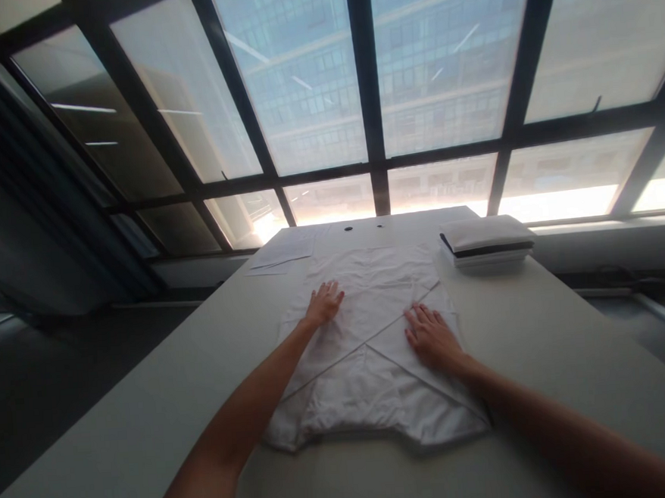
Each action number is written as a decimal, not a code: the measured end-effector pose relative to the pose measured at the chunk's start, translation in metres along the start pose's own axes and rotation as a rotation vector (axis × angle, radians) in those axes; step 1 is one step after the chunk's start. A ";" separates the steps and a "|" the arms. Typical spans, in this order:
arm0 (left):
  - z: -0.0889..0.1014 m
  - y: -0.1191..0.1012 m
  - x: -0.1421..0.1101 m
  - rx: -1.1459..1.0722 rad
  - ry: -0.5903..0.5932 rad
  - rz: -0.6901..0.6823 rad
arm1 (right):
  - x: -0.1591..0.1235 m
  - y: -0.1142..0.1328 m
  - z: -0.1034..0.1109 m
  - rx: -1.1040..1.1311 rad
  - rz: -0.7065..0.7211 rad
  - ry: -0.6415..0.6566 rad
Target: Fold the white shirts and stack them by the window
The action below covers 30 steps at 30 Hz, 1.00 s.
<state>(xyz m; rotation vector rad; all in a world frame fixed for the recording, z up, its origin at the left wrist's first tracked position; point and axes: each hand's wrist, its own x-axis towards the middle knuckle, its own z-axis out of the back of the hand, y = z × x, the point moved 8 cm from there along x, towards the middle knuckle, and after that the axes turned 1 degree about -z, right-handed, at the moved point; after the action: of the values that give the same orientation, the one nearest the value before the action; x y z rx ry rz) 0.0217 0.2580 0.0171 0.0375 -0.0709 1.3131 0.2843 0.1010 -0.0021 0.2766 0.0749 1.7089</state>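
A white cloth garment (370, 383) lies spread on the white table, with its sides folded inward so that two edges cross near the middle. Its surface is wrinkled, most of all toward the near end. My left hand (325, 302) rests flat on the upper left part of the garment, fingers stretched out. On the right side, my right hand (430, 335) presses flat near a folded edge, its fingers spread. Neither hand grips the fabric. The exact kind of garment cannot be made out.
The white table (194, 380) stretches toward large windows (297, 69). White paper sheets (281, 251) lie at the back left. A stack of folded white items (487, 242) with a dark band sits at the back right. A dark curtain (38, 194) hangs at the left.
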 end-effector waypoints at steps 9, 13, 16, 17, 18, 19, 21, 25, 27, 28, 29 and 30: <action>-0.013 -0.063 -0.031 -0.107 -0.046 -0.189 | 0.002 -0.009 -0.002 -0.008 -0.103 -0.012; -0.009 -0.063 -0.034 -0.185 -0.036 -0.248 | 0.002 -0.010 -0.002 -0.028 -0.103 -0.031; -0.006 -0.075 -0.048 -0.273 0.021 -0.390 | 0.002 -0.010 -0.001 -0.036 -0.097 -0.033; -0.004 -0.081 -0.057 -0.318 0.052 -0.461 | 0.002 -0.010 -0.001 -0.037 -0.097 -0.032; 0.000 -0.088 -0.069 -0.378 0.087 -0.539 | 0.002 -0.011 -0.001 -0.039 -0.098 -0.033; 0.007 -0.095 -0.083 -0.450 0.121 -0.616 | 0.002 -0.011 0.000 -0.040 -0.100 -0.034; 0.023 -0.103 -0.116 -0.604 0.168 -0.735 | 0.002 -0.010 0.000 -0.042 -0.104 -0.037; 0.046 -0.103 -0.169 -0.734 0.244 -0.747 | 0.002 -0.009 -0.001 -0.050 -0.102 -0.041; 0.045 -0.098 -0.184 -0.753 0.283 -0.686 | 0.001 -0.009 -0.001 -0.056 -0.101 -0.041; 0.044 -0.097 -0.187 -0.764 0.289 -0.656 | 0.001 -0.009 -0.001 -0.060 -0.099 -0.040; 0.043 -0.095 -0.190 -0.776 0.289 -0.633 | 0.001 -0.008 -0.001 -0.063 -0.096 -0.040; 0.041 -0.095 -0.191 -0.786 0.290 -0.618 | 0.001 -0.008 -0.001 -0.066 -0.096 -0.039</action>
<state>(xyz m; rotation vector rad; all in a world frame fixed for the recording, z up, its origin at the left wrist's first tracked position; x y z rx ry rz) 0.0642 0.0472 0.0452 -0.7439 -0.2982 0.5965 0.2920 0.1038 -0.0048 0.2535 0.0035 1.6071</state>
